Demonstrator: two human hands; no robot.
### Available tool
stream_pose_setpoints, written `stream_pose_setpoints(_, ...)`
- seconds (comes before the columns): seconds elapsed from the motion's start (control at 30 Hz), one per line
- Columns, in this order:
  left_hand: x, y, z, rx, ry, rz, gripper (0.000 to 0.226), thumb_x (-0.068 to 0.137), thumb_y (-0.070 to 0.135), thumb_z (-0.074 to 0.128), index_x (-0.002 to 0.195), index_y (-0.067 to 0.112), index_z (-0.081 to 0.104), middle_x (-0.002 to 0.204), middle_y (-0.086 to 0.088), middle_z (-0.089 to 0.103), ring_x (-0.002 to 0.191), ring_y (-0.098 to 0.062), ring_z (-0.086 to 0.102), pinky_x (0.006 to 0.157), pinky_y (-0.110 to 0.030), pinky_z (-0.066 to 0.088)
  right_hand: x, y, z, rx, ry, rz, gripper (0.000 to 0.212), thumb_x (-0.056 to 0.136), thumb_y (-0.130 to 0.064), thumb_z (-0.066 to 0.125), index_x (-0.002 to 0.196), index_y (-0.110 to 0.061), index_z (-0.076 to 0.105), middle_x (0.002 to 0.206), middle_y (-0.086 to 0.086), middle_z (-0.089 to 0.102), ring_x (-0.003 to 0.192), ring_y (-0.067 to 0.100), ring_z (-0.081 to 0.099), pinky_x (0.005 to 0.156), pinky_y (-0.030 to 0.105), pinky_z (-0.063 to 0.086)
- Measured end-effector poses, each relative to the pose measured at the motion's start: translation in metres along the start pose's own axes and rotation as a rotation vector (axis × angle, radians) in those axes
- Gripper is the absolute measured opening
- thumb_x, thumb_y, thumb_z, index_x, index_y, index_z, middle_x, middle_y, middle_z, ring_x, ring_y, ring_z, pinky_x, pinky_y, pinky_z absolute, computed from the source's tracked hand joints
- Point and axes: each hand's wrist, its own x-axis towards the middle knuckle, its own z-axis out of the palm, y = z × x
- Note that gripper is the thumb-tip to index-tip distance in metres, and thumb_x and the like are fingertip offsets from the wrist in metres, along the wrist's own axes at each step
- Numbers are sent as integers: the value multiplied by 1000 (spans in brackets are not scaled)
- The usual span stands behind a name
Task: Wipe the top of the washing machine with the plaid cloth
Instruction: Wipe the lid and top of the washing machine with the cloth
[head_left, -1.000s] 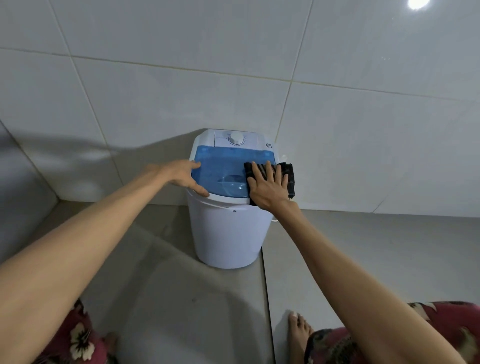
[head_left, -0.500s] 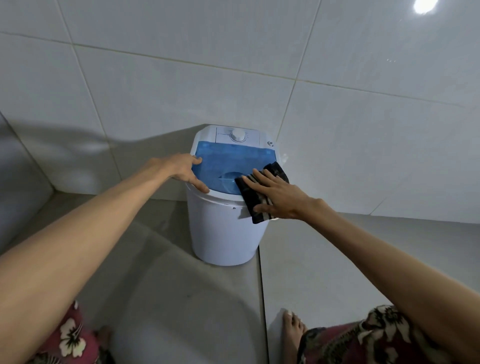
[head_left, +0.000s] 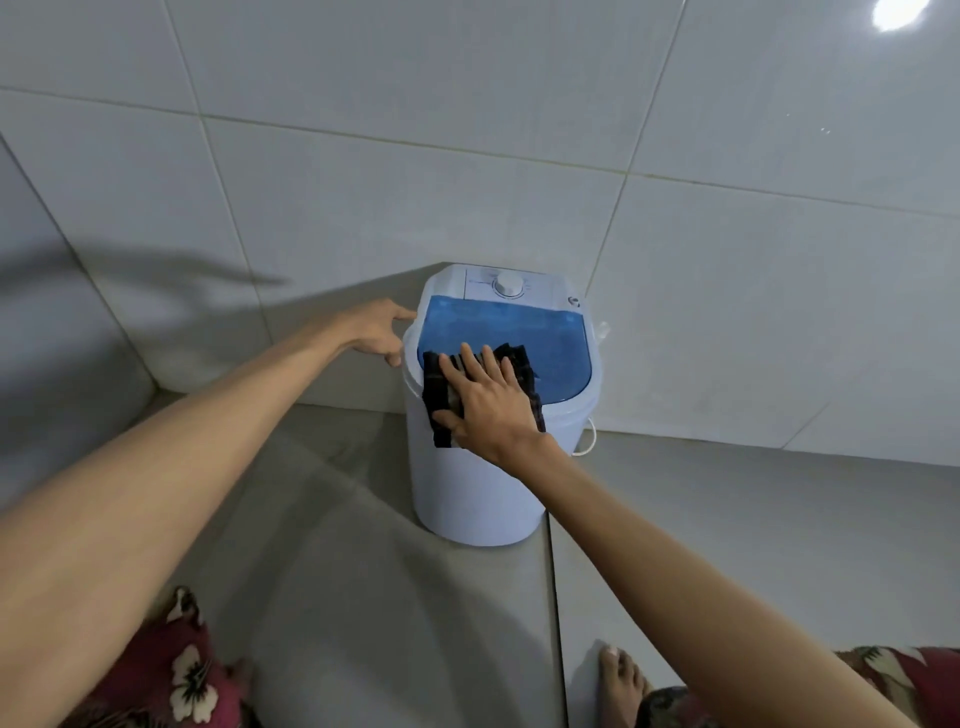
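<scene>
A small white washing machine with a blue translucent lid and a white dial stands on the floor against the tiled wall. The dark plaid cloth lies on the near left part of the lid and hangs over the front rim. My right hand presses flat on the cloth with its fingers spread. My left hand rests against the machine's left rim, fingers apart, holding nothing.
White tiled walls meet in a corner at the left. The floor is grey tile. A white cord hangs at the machine's right side. My bare foot and floral clothing show at the bottom.
My right hand has slid the cloth from the lid's right side across to its near left. My left hand has shifted from the lid's front edge out to the left rim.
</scene>
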Motion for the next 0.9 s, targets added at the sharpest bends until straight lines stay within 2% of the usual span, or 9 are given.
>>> stream_pose_setpoints(0.07,-2,-6,-1,39,9,-11,96,76,8,78,154,17,24,162,-8,19,146,-26,27,113,-35,30,12,-7,3,-16,-20,-3,75,97,-54,40,157,-25,7,165,7,2,151,31,-6,121,49,-4)
stream_pose_setpoints(0.17,-7,-10,0,109,23,-28,117,70,21,85,157,19,6,164,-9,6,149,-28,15,116,-38,26,32,-11,3,-77,-46,-27,77,94,-63,33,157,-29,2,165,6,0,150,32,-9,119,53,-9)
stream_pose_setpoints(0.27,-4,-18,1,196,-36,-94,142,59,43,89,154,25,-14,162,-9,-19,150,-29,-9,120,-50,15,54,-10,-2,-57,-88,-25,80,91,-72,25,156,-33,1,165,5,-1,150,31,-11,117,56,-13)
stream_pose_setpoints(0.33,-3,-23,1,242,-89,-130,151,51,54,89,152,28,-20,160,-6,-26,149,-28,-15,118,-57,14,63,-9,-4,-36,-95,-5,80,90,-73,22,156,-34,1,165,5,-1,150,29,-11,116,55,-14)
stream_pose_setpoints(0.43,-4,-25,1,252,-125,-141,150,52,54,90,152,25,-18,161,-5,-22,149,-28,-14,119,-55,12,75,-1,-7,-11,-109,34,77,92,-72,18,156,-34,2,165,4,-2,151,27,-12,117,53,-14)
stream_pose_setpoints(0.53,-1,-27,4,196,-109,-79,145,53,53,90,154,28,-11,163,-2,-13,150,-28,-8,120,-54,12,87,27,-17,-3,-121,136,76,92,-72,14,156,-34,0,165,4,-4,150,27,-12,118,53,-12)
stream_pose_setpoints(0.73,-4,-13,16,197,-79,74,123,60,70,76,156,30,11,162,4,21,148,-25,21,118,-45,23,74,90,-21,69,-102,319,77,91,-74,14,156,-35,2,165,3,-2,151,25,-8,120,51,-10)
stream_pose_setpoints(0.9,-3,-15,18,195,-61,52,122,57,76,74,155,31,17,161,4,24,147,-28,22,118,-49,23,53,123,-21,130,-94,451,76,92,-72,17,156,-34,2,165,4,-3,151,28,-5,120,52,-3)
